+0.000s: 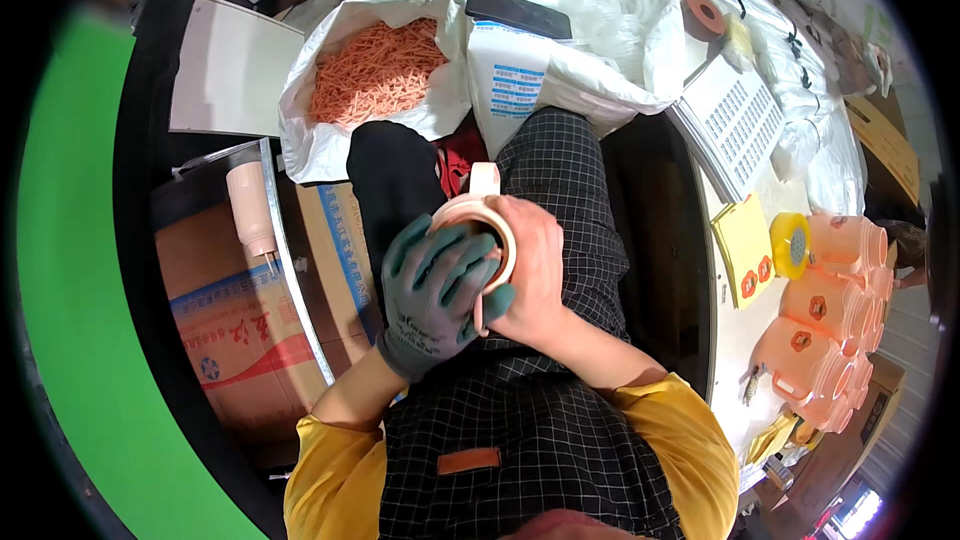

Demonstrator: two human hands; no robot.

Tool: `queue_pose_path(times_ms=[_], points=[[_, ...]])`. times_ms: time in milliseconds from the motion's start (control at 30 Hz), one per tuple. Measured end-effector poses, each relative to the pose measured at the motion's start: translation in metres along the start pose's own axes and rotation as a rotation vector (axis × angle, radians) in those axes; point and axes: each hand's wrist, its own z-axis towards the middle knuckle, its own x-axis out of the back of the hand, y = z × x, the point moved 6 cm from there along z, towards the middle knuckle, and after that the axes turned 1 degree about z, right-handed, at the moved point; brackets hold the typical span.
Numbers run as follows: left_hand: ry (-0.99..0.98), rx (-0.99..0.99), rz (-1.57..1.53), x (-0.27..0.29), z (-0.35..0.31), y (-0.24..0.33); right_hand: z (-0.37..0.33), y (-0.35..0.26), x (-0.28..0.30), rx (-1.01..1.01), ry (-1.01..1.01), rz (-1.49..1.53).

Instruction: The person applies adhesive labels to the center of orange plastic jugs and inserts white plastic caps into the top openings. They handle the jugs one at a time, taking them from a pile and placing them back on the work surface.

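Observation:
A pale peach plastic cup with a handle at its top rests over my lap. My left hand, in a grey-green work glove, grips the cup from the left with fingers curled onto its rim. My right hand is bare and wraps around the right side of the same cup. The cup's opening is mostly hidden by both hands.
A white sack of orange plastic sticks and a sack of clear rings with a black phone lie ahead. On the white table at right: stacked peach cups, yellow tape roll, white tray. Cardboard boxes stand left.

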Motion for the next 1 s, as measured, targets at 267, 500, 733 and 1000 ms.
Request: queue_pose_path(times_ms=[267,500,733,1000], points=[[-0.269,0.044,-0.098,-0.008,0.005,0.008,-0.014,0.010,0.000,-0.008,-0.083,0.014],[0.198,0.166,-0.063,0.021,0.058,-0.059,0.075,0.028,-0.033,0.246,0.122,0.244],[0.414,0.070,0.008,0.020,0.079,-0.107,0.123,0.047,-0.025,0.231,-0.030,0.112],[0.221,0.089,-0.105,-0.004,0.035,-0.050,0.164,0.200,0.069,-0.078,0.226,-0.310]])
